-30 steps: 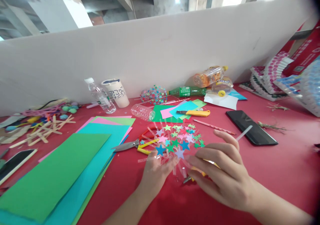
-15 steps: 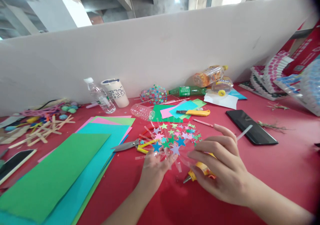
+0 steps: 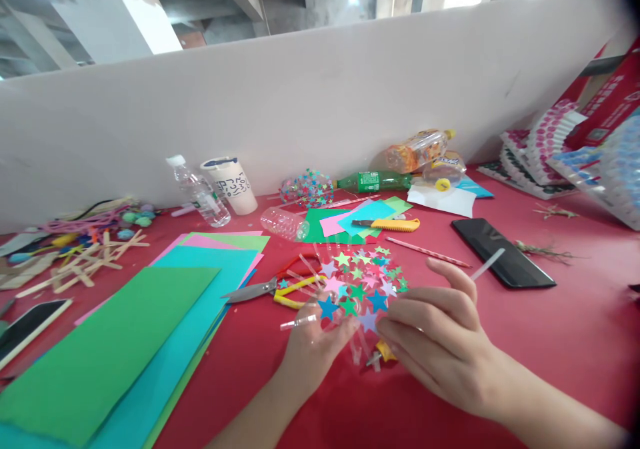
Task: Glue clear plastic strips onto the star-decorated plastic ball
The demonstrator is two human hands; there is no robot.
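My left hand (image 3: 313, 342) is wrapped round a clear plastic bottle cut into thin strips, whose body is mostly hidden by the fingers. Colourful stars (image 3: 357, 292) in blue, green, pink and lavender sit on the strips. At the near right side, the fingertips of my right hand (image 3: 440, 336) are closed at the edge of a lavender star (image 3: 369, 320). Beneath that hand lies a yellow glue gun (image 3: 385, 351), mostly covered; a pale glue stick (image 3: 489, 264) shows beyond the knuckles. Scissors (image 3: 255, 290) with yellow and red handles rest left of the bottle.
Coloured paper sheets (image 3: 115, 342) cover the left of the red table. Behind are a water bottle (image 3: 203, 196), a cup (image 3: 233, 186), a star-covered bottle (image 3: 307, 189), a green bottle (image 3: 377, 182) and a yellow cutter (image 3: 393, 224). A phone (image 3: 503, 252) lies right.
My left hand has moved the starred bottle slightly right and nearer. The right fingers, apart before, have closed at the lavender star. More of the scissors' handles shows.
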